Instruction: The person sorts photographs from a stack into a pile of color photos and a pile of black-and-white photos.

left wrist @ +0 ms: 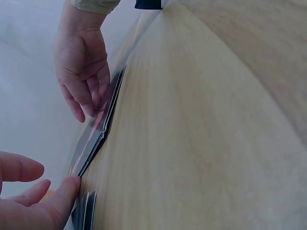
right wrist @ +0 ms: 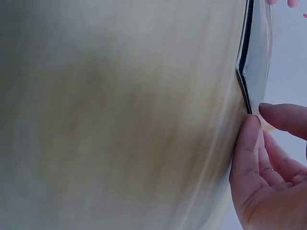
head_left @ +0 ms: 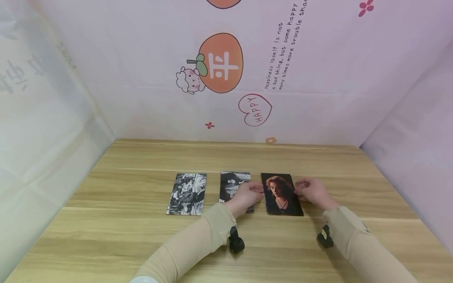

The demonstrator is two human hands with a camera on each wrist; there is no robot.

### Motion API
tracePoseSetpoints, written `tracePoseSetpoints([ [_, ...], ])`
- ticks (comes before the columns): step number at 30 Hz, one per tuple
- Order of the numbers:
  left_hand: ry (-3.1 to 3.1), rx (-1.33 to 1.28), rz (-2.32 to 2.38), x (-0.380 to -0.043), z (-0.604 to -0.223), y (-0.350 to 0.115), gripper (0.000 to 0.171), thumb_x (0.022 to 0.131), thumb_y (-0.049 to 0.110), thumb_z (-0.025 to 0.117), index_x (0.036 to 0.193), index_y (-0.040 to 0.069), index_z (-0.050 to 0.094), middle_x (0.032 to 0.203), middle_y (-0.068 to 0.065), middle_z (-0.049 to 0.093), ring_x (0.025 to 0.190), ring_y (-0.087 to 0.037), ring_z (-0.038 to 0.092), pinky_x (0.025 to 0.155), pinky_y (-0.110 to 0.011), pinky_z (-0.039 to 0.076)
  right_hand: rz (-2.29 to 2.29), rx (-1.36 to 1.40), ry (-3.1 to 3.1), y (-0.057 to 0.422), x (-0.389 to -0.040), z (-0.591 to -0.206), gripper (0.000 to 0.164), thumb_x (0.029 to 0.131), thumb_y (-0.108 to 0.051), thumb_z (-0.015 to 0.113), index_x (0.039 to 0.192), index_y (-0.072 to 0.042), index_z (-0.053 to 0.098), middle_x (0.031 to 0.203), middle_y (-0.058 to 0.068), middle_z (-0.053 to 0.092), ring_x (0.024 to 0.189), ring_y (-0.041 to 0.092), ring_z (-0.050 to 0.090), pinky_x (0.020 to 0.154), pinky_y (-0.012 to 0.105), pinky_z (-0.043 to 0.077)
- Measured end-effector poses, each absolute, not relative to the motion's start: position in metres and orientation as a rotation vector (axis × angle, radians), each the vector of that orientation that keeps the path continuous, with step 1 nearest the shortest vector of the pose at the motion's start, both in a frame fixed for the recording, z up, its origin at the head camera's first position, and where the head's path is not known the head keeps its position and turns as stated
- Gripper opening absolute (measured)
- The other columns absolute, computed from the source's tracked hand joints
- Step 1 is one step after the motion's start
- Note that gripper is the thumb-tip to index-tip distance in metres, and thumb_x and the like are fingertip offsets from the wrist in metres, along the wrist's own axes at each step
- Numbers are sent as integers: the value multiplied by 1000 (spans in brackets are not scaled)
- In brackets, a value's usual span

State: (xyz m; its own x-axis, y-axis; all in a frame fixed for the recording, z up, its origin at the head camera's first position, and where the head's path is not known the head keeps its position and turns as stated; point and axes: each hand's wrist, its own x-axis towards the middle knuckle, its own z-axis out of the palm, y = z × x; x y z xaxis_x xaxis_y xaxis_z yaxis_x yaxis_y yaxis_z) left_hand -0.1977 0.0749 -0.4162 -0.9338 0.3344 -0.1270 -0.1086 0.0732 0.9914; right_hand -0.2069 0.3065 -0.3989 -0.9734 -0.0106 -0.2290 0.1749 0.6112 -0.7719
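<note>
A small stack of photo cards (head_left: 281, 196), the top one showing a dark portrait, lies at the right of a row on the wooden table. My left hand (head_left: 245, 196) touches its left edge, a fingertip right at the corner in the left wrist view, the other fingers spread apart. On the opposite side my right hand (head_left: 313, 192) rests its fingertips along the right edge, thumb and fingers loosely bent in the right wrist view. Under my left hand and wrist, a black-and-white card stack (head_left: 230, 184) is partly hidden. Farther left lies another black-and-white photo card (head_left: 187, 194).
The wooden table (head_left: 141, 243) runs back to a printed white cloth wall (head_left: 141, 78), with cloth on both sides. A black wrist camera (head_left: 236, 241) hangs under the left sleeve, another black device (head_left: 325, 237) under the right.
</note>
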Motion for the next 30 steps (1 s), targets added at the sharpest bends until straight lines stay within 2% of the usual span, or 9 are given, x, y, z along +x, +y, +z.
tracePoseSetpoints([
  [5,2082,241,1865,-199,-415,71,38,89,-1,57,126,-8,53,123,-20,60,110,-28,61,93,-32,53,-1333,58,2637,307,-203,-388,46,92,-2,53,129,20,39,115,38,56,86,23,67,72,33,59],
  [8,2093,250,1884,-200,-413,69,40,89,3,59,127,-8,53,124,-21,59,112,-30,59,96,-36,51,-1301,7,2685,307,-202,-379,46,92,-4,54,129,19,40,115,39,55,83,25,66,70,35,59],
  [13,2060,243,1935,-203,-412,64,41,89,2,58,128,-9,52,124,-23,59,114,-33,58,97,-38,50,-1226,-27,2731,298,-202,-371,47,90,-8,58,129,14,45,119,37,55,91,28,66,73,36,59],
  [19,1940,221,1984,-202,-410,53,40,92,3,55,130,-8,49,128,-24,56,116,-34,57,97,-38,51,-1324,-16,2643,284,-201,-369,49,90,-7,59,132,13,42,120,35,56,96,30,66,76,34,59],
  [26,1909,234,1992,-201,-413,37,42,93,6,55,132,-9,48,131,-24,54,119,-32,56,97,-36,51,-1439,-38,2549,268,-199,-369,47,91,-2,56,133,12,41,117,30,58,104,34,62,85,37,57],
  [30,1917,259,1988,-199,-413,26,40,94,3,53,131,-11,47,129,-27,54,118,-34,55,96,-36,52,-1494,-68,2492,260,-199,-372,44,92,1,52,133,14,39,117,32,57,103,29,63,86,37,57],
])
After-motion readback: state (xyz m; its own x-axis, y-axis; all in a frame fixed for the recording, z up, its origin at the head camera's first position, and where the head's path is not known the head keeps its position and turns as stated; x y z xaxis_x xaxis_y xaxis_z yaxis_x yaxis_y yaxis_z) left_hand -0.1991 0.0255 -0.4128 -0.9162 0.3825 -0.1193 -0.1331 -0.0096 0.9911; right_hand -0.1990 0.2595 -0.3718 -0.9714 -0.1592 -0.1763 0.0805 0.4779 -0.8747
